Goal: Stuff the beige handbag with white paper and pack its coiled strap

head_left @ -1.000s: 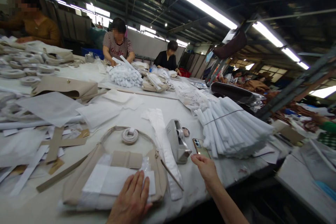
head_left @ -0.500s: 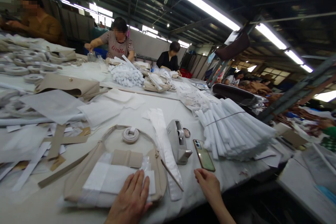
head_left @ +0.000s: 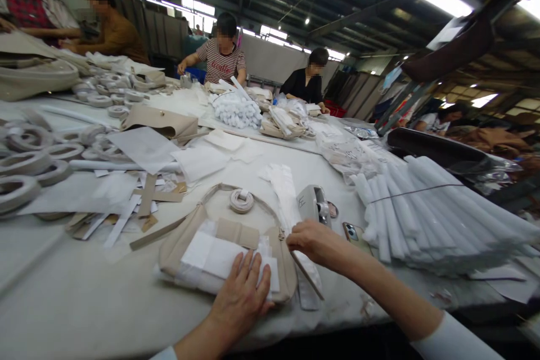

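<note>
A beige handbag [head_left: 175, 244] lies flat on the table, with a white sheet in clear plastic [head_left: 205, 253] and a small beige folded piece [head_left: 237, 233] on top. Spread over the sheet, my left hand [head_left: 243, 292] presses down with its fingers extended. My right hand [head_left: 314, 241] is at the bag's right side, fingers pinched together close to the strap ring; whatever is between them is hidden. Below those fingers a narrow beige strap [head_left: 310, 277] slants across a white plastic strip [head_left: 282, 184]. Behind the hand stands a grey tape dispenser [head_left: 309, 202]. A coiled strap [head_left: 241, 201] rests inside the handle loop.
A phone [head_left: 353, 232] lies partly behind my right forearm. To the right is a tied bundle of white foam tubes [head_left: 439, 208]. Paper sheets [head_left: 145, 149], scraps and coiled straps [head_left: 25, 163] cover the left. Several co-workers [head_left: 223, 59] work across the table.
My right hand has moved left, from beside the phone to the bag's right edge. My left hand stays on the sheet. The camera view has swung left.
</note>
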The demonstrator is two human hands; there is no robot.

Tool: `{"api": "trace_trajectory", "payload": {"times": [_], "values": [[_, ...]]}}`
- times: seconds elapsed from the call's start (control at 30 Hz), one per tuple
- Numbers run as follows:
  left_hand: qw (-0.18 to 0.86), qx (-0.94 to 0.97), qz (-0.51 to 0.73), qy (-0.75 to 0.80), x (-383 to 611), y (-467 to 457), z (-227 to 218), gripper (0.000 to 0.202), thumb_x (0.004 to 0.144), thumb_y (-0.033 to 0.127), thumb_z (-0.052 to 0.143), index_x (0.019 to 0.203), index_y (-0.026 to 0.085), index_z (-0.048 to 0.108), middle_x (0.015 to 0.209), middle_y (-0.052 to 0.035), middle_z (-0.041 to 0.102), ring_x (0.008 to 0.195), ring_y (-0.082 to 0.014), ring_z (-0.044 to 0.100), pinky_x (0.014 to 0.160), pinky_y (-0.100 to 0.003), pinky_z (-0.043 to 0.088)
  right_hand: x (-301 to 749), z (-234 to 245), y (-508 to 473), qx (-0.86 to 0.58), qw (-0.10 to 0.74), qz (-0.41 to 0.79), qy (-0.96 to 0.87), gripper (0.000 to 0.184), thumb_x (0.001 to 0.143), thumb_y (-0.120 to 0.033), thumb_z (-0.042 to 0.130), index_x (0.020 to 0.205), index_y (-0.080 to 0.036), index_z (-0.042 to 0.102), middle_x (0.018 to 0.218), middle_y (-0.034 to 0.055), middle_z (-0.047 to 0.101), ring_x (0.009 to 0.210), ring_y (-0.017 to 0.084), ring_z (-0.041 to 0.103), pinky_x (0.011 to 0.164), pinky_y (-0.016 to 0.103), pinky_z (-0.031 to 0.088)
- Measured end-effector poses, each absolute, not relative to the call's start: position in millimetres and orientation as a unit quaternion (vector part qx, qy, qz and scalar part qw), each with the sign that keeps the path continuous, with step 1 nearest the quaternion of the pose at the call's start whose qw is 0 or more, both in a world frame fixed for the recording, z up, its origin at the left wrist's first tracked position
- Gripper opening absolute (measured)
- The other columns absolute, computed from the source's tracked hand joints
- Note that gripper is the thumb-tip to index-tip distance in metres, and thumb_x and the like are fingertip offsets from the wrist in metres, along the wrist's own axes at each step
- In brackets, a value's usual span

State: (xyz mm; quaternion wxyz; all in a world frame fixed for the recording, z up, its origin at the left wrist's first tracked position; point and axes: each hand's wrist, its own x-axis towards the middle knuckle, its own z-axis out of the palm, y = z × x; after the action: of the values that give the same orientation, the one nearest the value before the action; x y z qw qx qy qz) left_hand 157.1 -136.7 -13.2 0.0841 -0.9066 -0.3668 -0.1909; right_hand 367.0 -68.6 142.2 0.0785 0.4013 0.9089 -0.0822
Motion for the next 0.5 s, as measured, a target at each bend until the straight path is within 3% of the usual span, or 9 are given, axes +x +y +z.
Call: {"api": "trace_trajectory", "payload": {"times": [0.23,0.5], "values": [[0.073,-0.903,-0.193,-0.377,159,-137,-10,0.060,0.086,0.056,0.052,0.130,0.015,0.046,0.133,-0.0222,0.050,0.124,-0.0373,0.046,0.101,-0.056,0.035,316,139,-31,0.256,0.213,0.001,0.943,0.015,0.085,-0.010,0.056,0.074,-0.018,0.064,0.075,0.0042,0.068,0.072,0.017,0.059,0.065,0.031,0.030],[0.042,-0.895,-0.217,-0.386,161,-137,-16,0.061,0.088,0.059,0.046,0.131,0.015,0.045,0.135,-0.0219,0.048,0.127,-0.0368,0.043,0.104,-0.054,0.030,305,102,-14,0.200,0.236,0.032,0.950,0.016,0.082,-0.010,0.057,0.070,-0.018,0.063,0.072,0.0042,0.068,0.071,0.018,0.059,0.062,0.032,0.028]]}}
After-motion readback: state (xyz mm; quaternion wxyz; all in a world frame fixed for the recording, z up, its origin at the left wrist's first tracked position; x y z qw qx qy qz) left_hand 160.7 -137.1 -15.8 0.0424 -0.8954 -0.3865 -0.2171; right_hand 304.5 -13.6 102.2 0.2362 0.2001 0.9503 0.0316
